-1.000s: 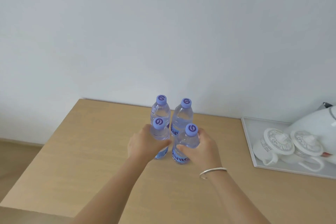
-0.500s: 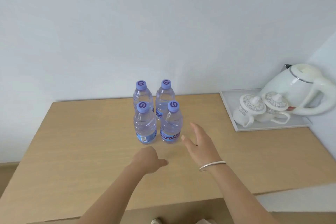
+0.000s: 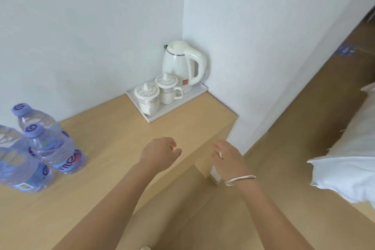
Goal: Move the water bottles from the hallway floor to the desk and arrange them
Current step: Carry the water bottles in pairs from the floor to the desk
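The bottles point(image 3: 50, 148) stood grouped on the desk point(image 3: 121, 138) at nine o'clock, probably for a tidy arrangement. Both hands, left point(image 3: 160, 153) and right point(image 3: 227, 158), hung loosely curled and held nothing.

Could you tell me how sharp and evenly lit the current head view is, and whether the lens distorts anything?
Head view: soft, even light with faint shadows; the water bottles at the left edge look smeared and stretched by the wide lens; the kettle is fairly sharp; the wall corner leans.

bottles point(image 3: 40, 148) on desk point(image 3: 121, 138) far L | tray point(image 3: 162, 111) back-R corner w/ kettle point(image 3: 182, 65) behind 2 cups point(image 3: 158, 92)
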Demonstrator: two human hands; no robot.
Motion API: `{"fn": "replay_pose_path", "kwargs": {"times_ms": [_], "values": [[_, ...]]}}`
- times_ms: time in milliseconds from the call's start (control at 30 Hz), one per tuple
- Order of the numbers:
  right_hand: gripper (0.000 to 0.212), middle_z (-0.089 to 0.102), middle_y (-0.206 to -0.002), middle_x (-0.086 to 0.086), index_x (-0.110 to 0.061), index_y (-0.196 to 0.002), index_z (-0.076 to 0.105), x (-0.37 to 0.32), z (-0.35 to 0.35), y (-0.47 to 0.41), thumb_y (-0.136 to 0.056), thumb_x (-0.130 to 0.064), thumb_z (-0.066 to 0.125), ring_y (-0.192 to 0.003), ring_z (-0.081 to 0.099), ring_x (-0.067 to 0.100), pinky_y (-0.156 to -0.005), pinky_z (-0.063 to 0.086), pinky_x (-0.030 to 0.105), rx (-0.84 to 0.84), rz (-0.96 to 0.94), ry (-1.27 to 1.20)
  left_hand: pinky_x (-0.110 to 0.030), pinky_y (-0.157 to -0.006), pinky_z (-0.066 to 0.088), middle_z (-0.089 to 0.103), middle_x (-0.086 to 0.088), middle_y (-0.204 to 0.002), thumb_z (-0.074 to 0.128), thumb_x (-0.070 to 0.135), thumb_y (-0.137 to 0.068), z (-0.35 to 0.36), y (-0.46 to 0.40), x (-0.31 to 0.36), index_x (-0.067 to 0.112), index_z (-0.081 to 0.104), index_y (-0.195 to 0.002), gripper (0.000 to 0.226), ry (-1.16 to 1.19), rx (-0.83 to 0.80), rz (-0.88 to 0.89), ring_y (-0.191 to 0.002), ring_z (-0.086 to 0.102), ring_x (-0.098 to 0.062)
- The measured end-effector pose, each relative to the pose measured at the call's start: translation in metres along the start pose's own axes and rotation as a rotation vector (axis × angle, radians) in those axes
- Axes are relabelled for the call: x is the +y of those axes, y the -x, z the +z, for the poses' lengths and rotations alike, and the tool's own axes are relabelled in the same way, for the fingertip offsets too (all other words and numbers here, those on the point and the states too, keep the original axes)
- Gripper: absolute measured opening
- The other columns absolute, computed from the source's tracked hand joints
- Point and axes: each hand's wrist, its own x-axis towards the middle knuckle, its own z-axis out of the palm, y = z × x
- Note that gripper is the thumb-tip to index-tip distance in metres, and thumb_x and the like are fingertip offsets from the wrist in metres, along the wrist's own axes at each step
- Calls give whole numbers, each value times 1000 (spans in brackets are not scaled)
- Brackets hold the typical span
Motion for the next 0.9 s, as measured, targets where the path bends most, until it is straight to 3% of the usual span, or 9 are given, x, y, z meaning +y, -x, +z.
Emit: {"fn": "replay_pose_path", "kwargs": {"times_ms": [467, 633, 767, 900], "values": [[33, 57, -120, 2, -14, -123, 54, 234, -177, 73, -91, -19, 47, -110, 53, 20, -89, 42, 29, 309, 362, 51, -27, -83, 46, 62, 14, -111, 53, 42, -89, 127, -18, 281, 26, 61, -116, 32, -14, -123, 390, -98, 59, -12], [32, 56, -118, 0, -15, -122, 54, 284, -216, 55, -91, -20, 47, -111, 50, 17, -89, 40, 29, 381, 426, 68, -28, -83, 46, 63, 11, -106, 53, 41, -89, 160, -53, 358, 24, 63, -109, 29, -57, -179, 512, -98, 59, -15], [32, 56, -122, 1, -15, -123, 53, 321, -251, 23, -93, -23, 46, -115, 48, 17, -91, 40, 29, 421, 468, 107, -24, -74, 41, 59, 13, -92, 53, 39, -88, 183, -97, 421, 20, 65, -102, 27, -85, -198, 597, -90, 59, -14], [30, 55, -123, 1, -13, -120, 54, 351, -292, -9, -93, -23, 46, -115, 47, 18, -91, 39, 29, 482, 542, 125, -25, -76, 40, 62, 9, -104, 52, 40, -89, 200, -146, 491, 23, 63, -106, 27, -98, -271, 672, -91, 56, -12]]}}
